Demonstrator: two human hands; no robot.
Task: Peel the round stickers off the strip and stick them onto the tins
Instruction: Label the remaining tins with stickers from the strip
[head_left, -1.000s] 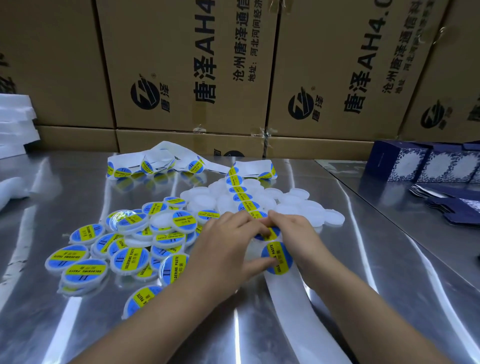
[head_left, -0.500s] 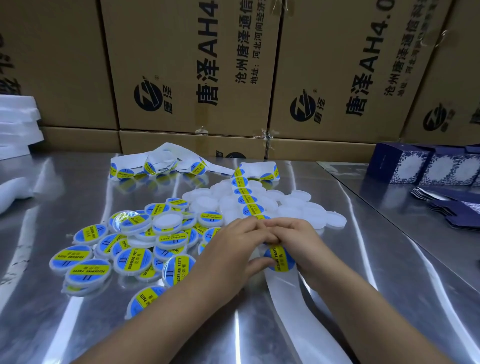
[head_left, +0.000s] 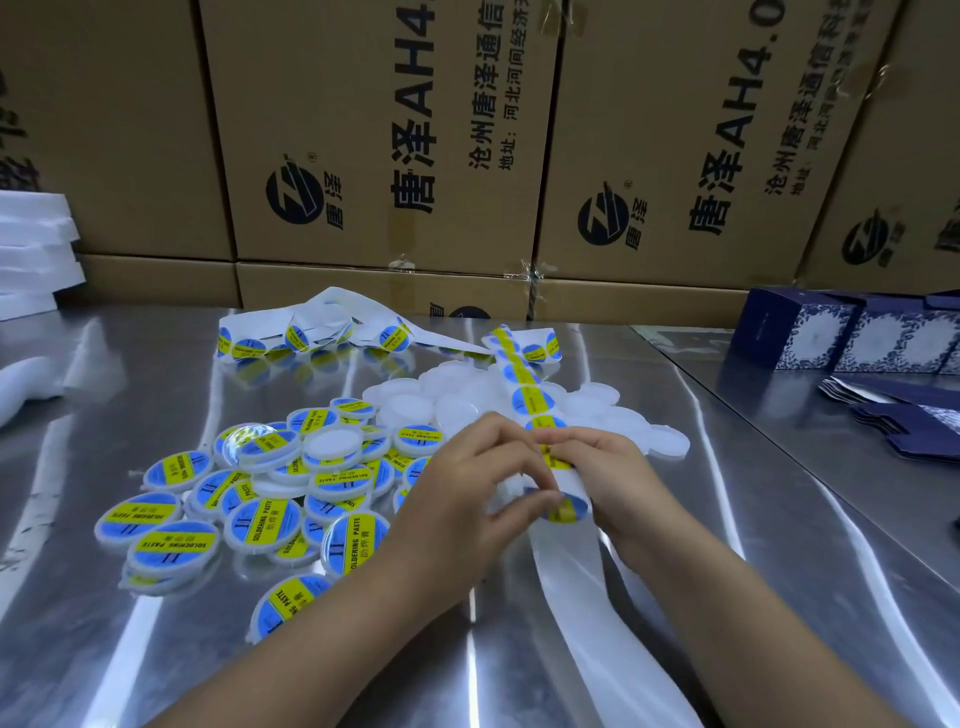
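Observation:
A white backing strip (head_left: 530, 400) carrying round blue-and-yellow stickers runs from the back of the steel table (head_left: 753, 519) to my hands; its bare tail (head_left: 571, 597) trails toward me. My right hand (head_left: 613, 473) pinches the strip. My left hand (head_left: 467, 499) pinches the edge of one sticker (head_left: 569, 508), which curls off the strip between the hands. Labelled tins (head_left: 260, 514) lie heaped to the left. Plain white tins (head_left: 452, 400) sit behind the hands, partly under the strip.
More coiled sticker strip (head_left: 311, 332) lies at the back. Cardboard cartons (head_left: 363, 156) wall off the far side. Blue patterned boxes (head_left: 831, 338) and flat blue cartons (head_left: 909, 415) occupy the right; white foam sheets (head_left: 31, 249) are stacked at the left.
Both hands have closed in on the strip and bent it up. The sticker that lay flat below my fingers now curls away from the backing at its edge.

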